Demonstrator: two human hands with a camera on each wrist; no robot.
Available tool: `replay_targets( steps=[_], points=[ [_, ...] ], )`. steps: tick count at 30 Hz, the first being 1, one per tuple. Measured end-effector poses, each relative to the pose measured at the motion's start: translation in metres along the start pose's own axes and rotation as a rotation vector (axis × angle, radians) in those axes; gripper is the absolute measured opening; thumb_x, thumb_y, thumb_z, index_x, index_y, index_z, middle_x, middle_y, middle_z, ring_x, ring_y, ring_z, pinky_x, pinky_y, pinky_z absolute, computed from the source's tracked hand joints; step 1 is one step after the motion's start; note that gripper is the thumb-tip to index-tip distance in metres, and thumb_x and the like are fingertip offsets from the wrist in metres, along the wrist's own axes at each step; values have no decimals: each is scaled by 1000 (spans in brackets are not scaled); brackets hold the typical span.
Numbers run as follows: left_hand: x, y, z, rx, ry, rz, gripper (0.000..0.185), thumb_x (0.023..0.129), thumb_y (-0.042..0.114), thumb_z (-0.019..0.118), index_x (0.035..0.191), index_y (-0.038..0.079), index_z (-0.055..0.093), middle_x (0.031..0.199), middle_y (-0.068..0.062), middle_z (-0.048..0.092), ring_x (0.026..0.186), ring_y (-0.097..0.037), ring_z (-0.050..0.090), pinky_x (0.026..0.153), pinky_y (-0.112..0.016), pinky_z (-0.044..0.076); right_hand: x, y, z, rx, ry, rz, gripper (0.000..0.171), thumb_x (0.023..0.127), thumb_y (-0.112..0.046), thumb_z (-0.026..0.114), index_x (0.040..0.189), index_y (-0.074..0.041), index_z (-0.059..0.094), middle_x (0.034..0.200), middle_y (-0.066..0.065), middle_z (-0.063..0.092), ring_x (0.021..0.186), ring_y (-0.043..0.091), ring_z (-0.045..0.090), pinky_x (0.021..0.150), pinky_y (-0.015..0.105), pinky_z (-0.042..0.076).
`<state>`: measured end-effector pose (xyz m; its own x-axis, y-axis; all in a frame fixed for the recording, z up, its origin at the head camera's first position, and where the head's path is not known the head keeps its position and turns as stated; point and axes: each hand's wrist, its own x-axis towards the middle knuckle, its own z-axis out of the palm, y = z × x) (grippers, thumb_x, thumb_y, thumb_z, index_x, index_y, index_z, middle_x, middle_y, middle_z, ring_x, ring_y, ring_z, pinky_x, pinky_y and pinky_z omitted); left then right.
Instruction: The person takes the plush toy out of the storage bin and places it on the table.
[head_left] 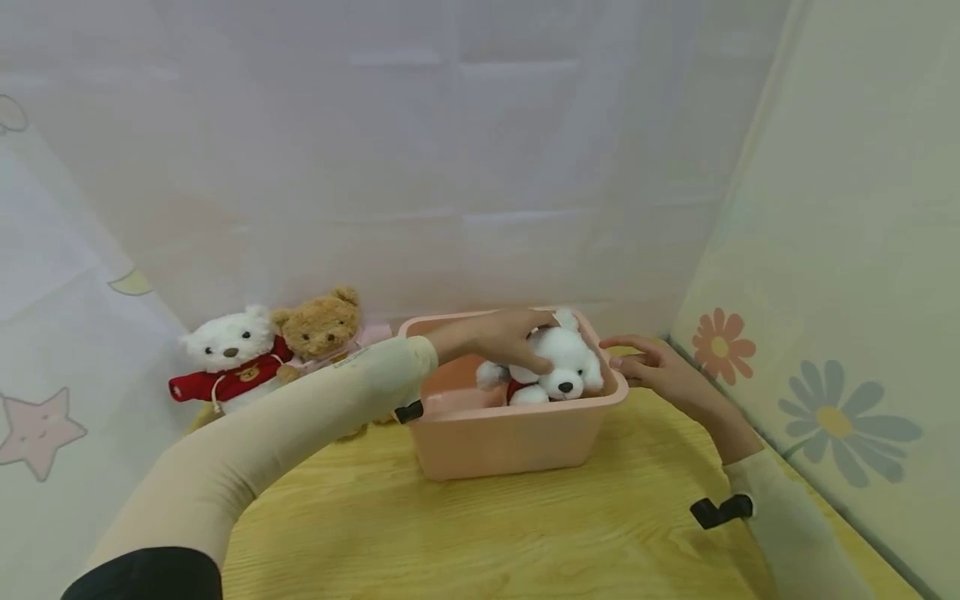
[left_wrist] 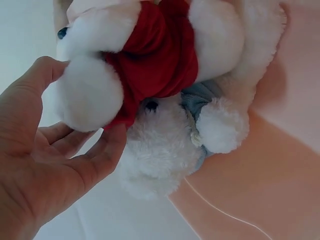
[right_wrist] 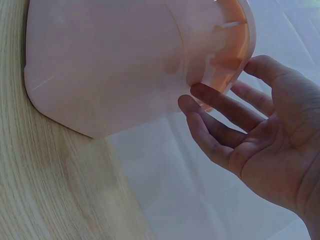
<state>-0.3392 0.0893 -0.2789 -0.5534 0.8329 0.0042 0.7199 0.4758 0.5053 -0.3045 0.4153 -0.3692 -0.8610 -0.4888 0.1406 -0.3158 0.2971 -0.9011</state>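
Observation:
A white plush dog (head_left: 568, 367) in a red shirt (left_wrist: 160, 55) lies inside a pink plastic bin (head_left: 510, 446), toward its right end. My left hand (head_left: 510, 337) reaches over the bin and holds this dog, thumb and fingers on either side of a rounded white part. Beneath it, in the left wrist view, lies another white plush toy (left_wrist: 162, 150) with blue-grey clothing. At the bin's right end, my right hand (head_left: 663, 379) touches the rim and outer wall from outside with loosely bent fingers (right_wrist: 225, 107).
Left of the bin sit a white teddy bear (head_left: 232, 342) in a red hoodie and a brown teddy bear (head_left: 322, 325) in pink. The bin stands on a wooden table (head_left: 450, 533). Walls with printed flowers and stars close in the back and sides.

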Motion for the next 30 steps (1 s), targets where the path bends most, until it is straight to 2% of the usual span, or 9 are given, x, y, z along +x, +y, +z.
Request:
replay_targets(
  steps=[3, 7, 14, 20, 30],
  points=[
    [-8, -1, -1, 22, 39, -10, 56, 89, 33, 78, 137, 13, 57, 126, 3, 58, 102, -12, 60, 83, -29, 51, 0, 3, 1, -1, -4, 5, 47, 109, -23, 53, 153, -9, 44, 119, 20, 69, 114, 33, 65, 91, 40, 54],
    [-17, -6, -2, 1, 80, 4, 53, 85, 26, 79, 132, 11, 61, 124, 1, 60, 101, -14, 61, 81, -29, 52, 0, 3, 3, -14, 2, 4, 46, 108, -24, 55, 151, -10, 46, 122, 21, 68, 114, 34, 65, 90, 41, 55],
    [-27, -12, -7, -10, 157, 70, 54, 82, 18, 78, 132, 4, 61, 119, -4, 64, 102, -16, 61, 83, -27, 51, -2, 1, 3, -42, 21, -7, 46, 108, -24, 55, 151, -11, 47, 128, 19, 65, 114, 33, 65, 89, 43, 55],
    [-35, -11, -17, -50, 192, 117, 57, 79, 12, 78, 132, -1, 60, 117, -8, 65, 105, -23, 60, 84, -29, 51, 0, 1, 3, -17, 4, -37, 47, 109, -21, 54, 152, -6, 45, 127, 22, 65, 113, 34, 65, 89, 44, 55],
    [-56, -14, -38, -84, 252, 105, 60, 79, 11, 78, 136, 4, 61, 121, -1, 65, 106, -19, 60, 86, -33, 52, 5, -5, 3, -33, 3, -34, 46, 109, -20, 53, 151, -5, 46, 121, 22, 68, 111, 32, 67, 88, 40, 56]
  ],
)
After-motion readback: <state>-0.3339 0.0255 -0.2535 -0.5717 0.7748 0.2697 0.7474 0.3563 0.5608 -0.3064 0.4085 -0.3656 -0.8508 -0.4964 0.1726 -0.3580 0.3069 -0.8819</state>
